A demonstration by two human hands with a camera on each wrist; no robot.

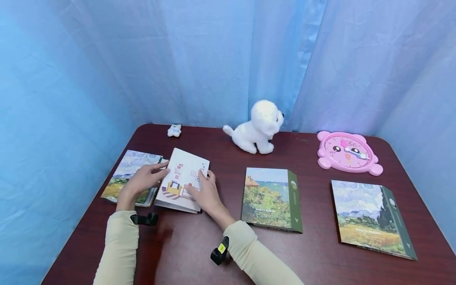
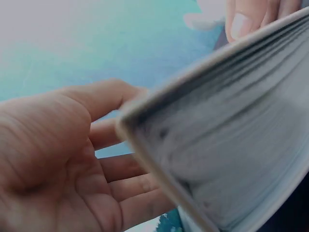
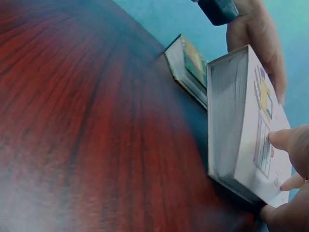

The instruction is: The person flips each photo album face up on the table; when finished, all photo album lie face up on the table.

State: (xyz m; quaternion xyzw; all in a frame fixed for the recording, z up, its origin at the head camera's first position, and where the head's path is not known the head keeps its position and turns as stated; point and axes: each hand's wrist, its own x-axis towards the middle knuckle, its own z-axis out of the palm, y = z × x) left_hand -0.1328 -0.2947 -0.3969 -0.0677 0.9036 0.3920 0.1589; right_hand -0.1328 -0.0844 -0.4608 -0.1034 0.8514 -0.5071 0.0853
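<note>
A thick white album [image 1: 186, 160] with a drawn room on its cover lies at the left of the table, slightly raised on its far side. My right hand [image 1: 208, 194] grips its right edge, with the thumb [image 3: 288, 140] on the cover. At its left edge, my left hand [image 1: 144, 181] touches the spine with loosely extended fingers [image 2: 137, 186]. The white album's fanned page edges [image 2: 231, 125] face the left wrist camera. Partly under my left hand is a landscape-covered album [image 1: 137, 163], close beside the white one.
Two more photo albums lie to the right, one with a seaside cover [image 1: 267, 194] and one with a field cover [image 1: 368, 209]. Along the back are a small white bear figure [image 1: 174, 130], a white plush dog [image 1: 258, 128] and a pink toy clock [image 1: 347, 152]. Blue curtains [image 1: 199, 59] surround the table.
</note>
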